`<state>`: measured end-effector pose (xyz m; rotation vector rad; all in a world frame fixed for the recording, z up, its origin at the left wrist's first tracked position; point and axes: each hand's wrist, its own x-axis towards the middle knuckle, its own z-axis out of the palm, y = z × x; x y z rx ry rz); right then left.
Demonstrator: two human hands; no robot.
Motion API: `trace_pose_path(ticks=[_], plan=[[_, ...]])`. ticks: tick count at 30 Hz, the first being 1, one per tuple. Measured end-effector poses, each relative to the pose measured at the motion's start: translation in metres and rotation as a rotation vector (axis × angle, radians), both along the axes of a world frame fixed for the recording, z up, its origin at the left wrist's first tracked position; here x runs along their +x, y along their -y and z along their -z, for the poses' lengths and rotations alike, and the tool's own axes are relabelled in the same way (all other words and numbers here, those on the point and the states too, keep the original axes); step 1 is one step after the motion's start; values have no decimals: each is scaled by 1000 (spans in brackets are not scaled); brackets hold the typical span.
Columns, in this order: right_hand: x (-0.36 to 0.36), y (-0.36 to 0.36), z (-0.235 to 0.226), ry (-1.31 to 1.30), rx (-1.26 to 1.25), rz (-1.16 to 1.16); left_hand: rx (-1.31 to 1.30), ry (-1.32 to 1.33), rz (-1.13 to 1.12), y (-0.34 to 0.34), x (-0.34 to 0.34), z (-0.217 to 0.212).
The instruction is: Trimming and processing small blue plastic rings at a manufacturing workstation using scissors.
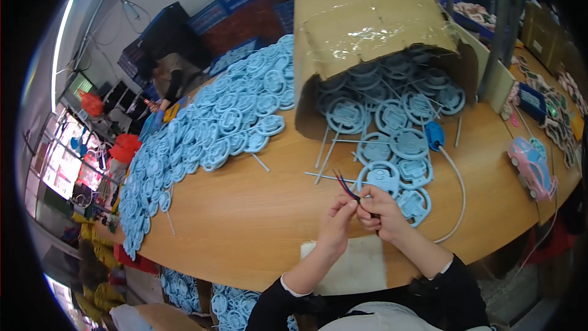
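The left hand and right hand had fingers clamped on a wire bundle above the desk; its ends stood separated, apparently not yet joined, near light-blue rings.

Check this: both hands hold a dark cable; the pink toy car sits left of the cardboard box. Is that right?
Wrong side: the head view shows the pink toy car right of the cardboard box. The left hand and right hand hold the dark cable.
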<state>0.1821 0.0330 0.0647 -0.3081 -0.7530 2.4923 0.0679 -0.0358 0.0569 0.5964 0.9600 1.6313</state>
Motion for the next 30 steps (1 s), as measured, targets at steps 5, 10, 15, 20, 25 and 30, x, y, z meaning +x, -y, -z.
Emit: trace_pose_path(ticks=[5,10,15,20,25,30], plan=[[4,0,8,-19,-64,-110,-37,35,33,3,-1,1],[2,4,11,-50,-115,-184,-22,65,60,10,-3,-3],[7,-2,10,-103,-145,-203,-1,62,105,3,-3,3],[4,-4,11,-45,-133,-290,-24,-76,42,3,-13,4],[1,1,15,-34,-103,-466,137,-255,-12,4,-22,17],[-1,0,21,-157,-171,-579,304,-533,55,-1,-35,4]])
